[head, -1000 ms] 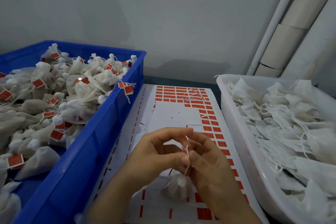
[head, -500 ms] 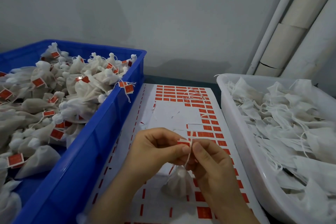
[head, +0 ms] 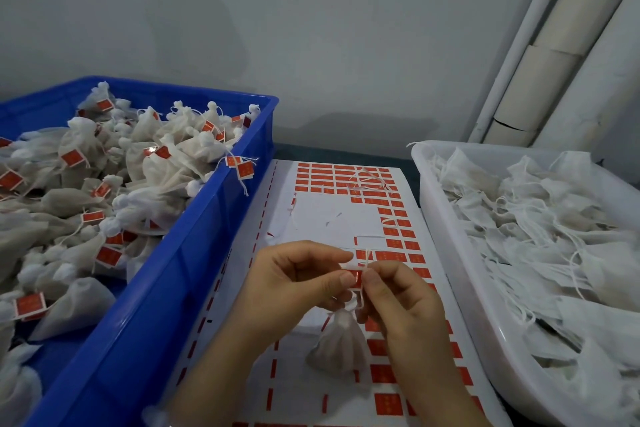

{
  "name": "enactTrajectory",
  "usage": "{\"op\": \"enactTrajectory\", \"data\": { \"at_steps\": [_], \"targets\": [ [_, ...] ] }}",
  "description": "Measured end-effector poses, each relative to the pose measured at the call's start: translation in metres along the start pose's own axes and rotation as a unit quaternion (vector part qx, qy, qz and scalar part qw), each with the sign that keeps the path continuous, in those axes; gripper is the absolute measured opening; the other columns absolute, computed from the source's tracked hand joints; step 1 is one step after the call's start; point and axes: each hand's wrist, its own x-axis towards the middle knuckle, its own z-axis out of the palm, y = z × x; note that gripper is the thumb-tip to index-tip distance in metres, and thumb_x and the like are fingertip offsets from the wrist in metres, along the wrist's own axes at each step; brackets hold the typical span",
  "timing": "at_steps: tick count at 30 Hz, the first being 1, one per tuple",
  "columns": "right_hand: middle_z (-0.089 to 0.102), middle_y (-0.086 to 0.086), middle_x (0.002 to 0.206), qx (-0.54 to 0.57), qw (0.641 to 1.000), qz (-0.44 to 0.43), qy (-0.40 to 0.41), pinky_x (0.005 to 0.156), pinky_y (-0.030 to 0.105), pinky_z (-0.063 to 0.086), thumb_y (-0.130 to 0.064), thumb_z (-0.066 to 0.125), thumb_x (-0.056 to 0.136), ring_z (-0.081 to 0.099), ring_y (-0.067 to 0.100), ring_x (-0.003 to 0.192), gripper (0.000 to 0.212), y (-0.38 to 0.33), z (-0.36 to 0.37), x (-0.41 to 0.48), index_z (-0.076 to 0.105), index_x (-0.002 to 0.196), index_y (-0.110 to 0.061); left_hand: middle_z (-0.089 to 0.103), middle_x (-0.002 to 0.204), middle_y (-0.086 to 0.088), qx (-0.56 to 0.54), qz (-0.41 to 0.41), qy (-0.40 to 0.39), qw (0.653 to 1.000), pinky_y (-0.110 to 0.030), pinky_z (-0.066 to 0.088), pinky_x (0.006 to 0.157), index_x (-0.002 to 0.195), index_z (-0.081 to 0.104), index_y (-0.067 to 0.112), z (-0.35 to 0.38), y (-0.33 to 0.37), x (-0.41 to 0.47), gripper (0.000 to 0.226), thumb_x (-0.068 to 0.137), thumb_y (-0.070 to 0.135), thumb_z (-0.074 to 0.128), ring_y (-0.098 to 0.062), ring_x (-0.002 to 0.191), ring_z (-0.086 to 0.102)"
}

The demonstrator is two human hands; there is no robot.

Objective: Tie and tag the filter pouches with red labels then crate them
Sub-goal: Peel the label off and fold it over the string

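Over the label sheet (head: 329, 218) at the bench's near edge, the left hand (head: 298, 284) and right hand (head: 401, 305) pinch one red label (head: 356, 278); the filter pouch (head: 337, 347) hangs just below that grip, neck up, blue crate (head: 166, 288) nearer the left hand.

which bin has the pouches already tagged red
The blue crate on the left; its pouches carry red labels, while those in the white tray carry none.

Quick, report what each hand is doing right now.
Left hand: closed, pinching the red label.
Right hand: closed, pinching the string right beside that label.
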Motion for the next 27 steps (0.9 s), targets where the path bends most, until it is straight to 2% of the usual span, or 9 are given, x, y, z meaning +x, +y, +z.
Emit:
{"op": "enactTrajectory", "data": {
  "at_steps": [4, 11, 14, 18, 20, 23, 27],
  "targets": [
    [0.067, -0.019, 0.074, -0.025, 0.999, -0.02, 0.008, 0.054, 0.008, 0.048, -0.039, 0.054, 0.07, 0.064, 0.002, 0.071, 0.017, -0.001, 0.0, -0.001, 0.062, 0.078, -0.026, 0.073, 0.073, -0.002, 0.037, 0.019, 0.005, 0.999, -0.022, 0.056, 0.057, 0.08, 0.074, 0.022, 0.001, -0.003, 0.001, 0.019, 0.061, 0.024, 0.072, -0.021, 0.062, 0.07],
    [0.065, -0.023, 0.079, -0.062, 0.997, -0.05, 0.011, 0.063, 0.007, 0.048, -0.039, 0.051, 0.073, 0.062, -0.001, 0.08, 0.016, 0.003, 0.004, -0.002, 0.058, 0.08, -0.027, 0.071, 0.073, 0.001, 0.098, 0.018, 0.011, 0.995, -0.029, 0.057, 0.062, 0.081, 0.069, 0.016, 0.001, -0.011, 0.001, 0.027, 0.062, 0.035, 0.071, -0.023, 0.064, 0.069],
    [0.063, -0.024, 0.079, -0.098, 0.993, -0.069, 0.017, 0.069, 0.004, 0.046, -0.038, 0.049, 0.076, 0.059, -0.003, 0.084, 0.013, 0.006, 0.006, -0.003, 0.055, 0.078, -0.027, 0.069, 0.071, 0.004, 0.114, 0.008, 0.006, 0.993, -0.031, 0.058, 0.064, 0.078, 0.067, 0.017, 0.003, -0.013, 0.001, 0.023, 0.063, 0.035, 0.068, -0.022, 0.067, 0.069],
    [0.064, -0.024, 0.077, -0.094, 0.992, -0.071, 0.038, 0.071, 0.004, 0.046, -0.038, 0.051, 0.075, 0.06, -0.004, 0.085, 0.012, 0.007, 0.009, -0.005, 0.057, 0.077, -0.028, 0.068, 0.068, 0.004, 0.124, 0.006, 0.002, 0.992, -0.025, 0.056, 0.06, 0.077, 0.064, 0.017, 0.002, -0.014, 0.001, 0.005, 0.077, 0.021, 0.067, -0.017, 0.059, 0.066],
    [0.064, -0.028, 0.082, -0.075, 0.995, -0.054, 0.038, 0.071, 0.006, 0.048, -0.041, 0.053, 0.072, 0.06, -0.005, 0.086, 0.016, 0.006, 0.009, -0.005, 0.059, 0.079, -0.029, 0.067, 0.065, 0.005, 0.135, 0.01, 0.003, 0.991, -0.02, 0.052, 0.057, 0.078, 0.062, 0.016, 0.0, -0.014, 0.001, 0.006, 0.082, 0.012, 0.064, -0.014, 0.056, 0.064],
    [0.061, -0.039, 0.082, -0.066, 0.996, -0.05, 0.034, 0.067, 0.002, 0.046, -0.042, 0.055, 0.068, 0.058, -0.012, 0.088, 0.016, 0.003, 0.008, -0.004, 0.06, 0.081, -0.033, 0.065, 0.062, 0.007, 0.14, 0.017, -0.002, 0.99, -0.018, 0.05, 0.055, 0.079, 0.061, 0.015, 0.0, -0.013, 0.0, 0.007, 0.084, 0.01, 0.063, -0.011, 0.053, 0.061],
    [0.062, -0.035, 0.081, -0.088, 0.993, -0.07, 0.03, 0.067, 0.002, 0.044, -0.039, 0.057, 0.068, 0.059, -0.008, 0.089, 0.011, 0.003, 0.008, -0.004, 0.059, 0.076, -0.032, 0.067, 0.068, 0.006, 0.123, 0.008, -0.006, 0.992, -0.018, 0.052, 0.057, 0.083, 0.061, 0.013, 0.001, -0.012, 0.0, 0.005, 0.081, 0.011, 0.065, -0.014, 0.059, 0.065]
  ]
}}
